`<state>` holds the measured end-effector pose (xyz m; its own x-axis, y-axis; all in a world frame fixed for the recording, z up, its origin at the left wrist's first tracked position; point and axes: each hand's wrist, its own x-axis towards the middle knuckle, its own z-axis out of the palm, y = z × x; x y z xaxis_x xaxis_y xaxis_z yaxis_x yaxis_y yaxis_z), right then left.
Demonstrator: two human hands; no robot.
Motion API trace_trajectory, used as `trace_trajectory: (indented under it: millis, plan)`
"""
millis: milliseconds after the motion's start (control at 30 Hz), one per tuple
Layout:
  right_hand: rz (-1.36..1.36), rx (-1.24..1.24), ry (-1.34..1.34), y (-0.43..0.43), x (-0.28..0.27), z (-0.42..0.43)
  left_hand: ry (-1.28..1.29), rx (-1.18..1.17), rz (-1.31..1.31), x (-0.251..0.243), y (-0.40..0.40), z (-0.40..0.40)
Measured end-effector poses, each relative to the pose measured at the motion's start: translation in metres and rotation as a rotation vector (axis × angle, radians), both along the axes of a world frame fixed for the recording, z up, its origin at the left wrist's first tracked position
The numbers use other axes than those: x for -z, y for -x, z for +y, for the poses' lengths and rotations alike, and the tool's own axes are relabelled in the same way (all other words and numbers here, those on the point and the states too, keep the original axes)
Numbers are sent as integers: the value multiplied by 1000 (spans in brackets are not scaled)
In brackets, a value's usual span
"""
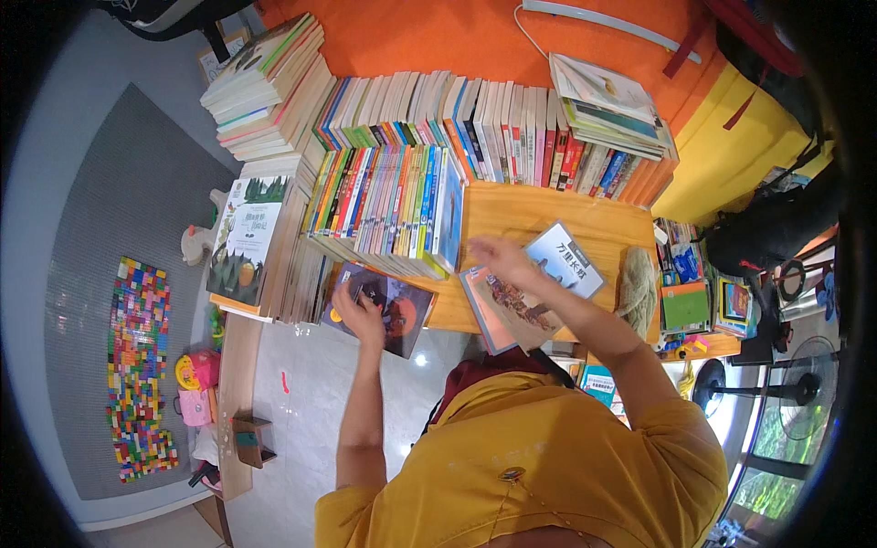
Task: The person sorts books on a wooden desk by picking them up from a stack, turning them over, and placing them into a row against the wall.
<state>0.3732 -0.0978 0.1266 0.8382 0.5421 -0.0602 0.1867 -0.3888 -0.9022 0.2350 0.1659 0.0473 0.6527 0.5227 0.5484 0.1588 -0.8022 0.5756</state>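
My left hand [360, 314] is on a dark purple picture book [401, 312] at the table's front left edge, its fingers curled over the cover; whether they grip it is hard to tell. My right hand [503, 260] hovers near a tan illustrated book [524, 318] and a pale blue book [565, 257] that lie overlapping on the wooden table [503, 205]. Its fingers point left, apart from the row of thin upright books [384, 198], and hold nothing visible. An orange-toned book [483, 308] lies partly under the tan one.
Behind stands a long row of upright books [507, 130]. Tall book stacks [267, 103] rise at the left, with a white and green book [246, 240] on a nearer pile. More books [610, 116] lie on the row's right end. A beige woven object [637, 291] rests at the table's right.
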Motion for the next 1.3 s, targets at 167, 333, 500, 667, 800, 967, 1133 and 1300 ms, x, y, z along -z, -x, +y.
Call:
trace_trajectory:
  millis: [167, 333, 500, 667, 800, 967, 1133, 1300]
  plan:
    - [-648, -1, 68, -106, -49, -19, 77, 270, -228, -83, -28, -96]
    - [-965, -113, 206, -195, -76, 18, 152, 437, -250, -116, -126, -122]
    - [-977, -371, 580, -239, -77, 44, 34, 381, -147, -116, -234, -105]
    - [-931, -370, 627, -245, -73, 39, -175, 334, 74, -109, -271, -96]
    - [-983, -328, 528, -252, -60, 29, -152, 328, 25, -99, -277, -96]
    - [-988, -312, 448, -248, -62, 21, -244, 333, 69, -97, -274, -90]
    - [-1023, -248, 423, -247, -52, 8, -557, 188, 27, -101, -274, -110]
    - [-1055, -232, 442, -244, -49, 4, -173, 503, -106, -92, -286, -119]
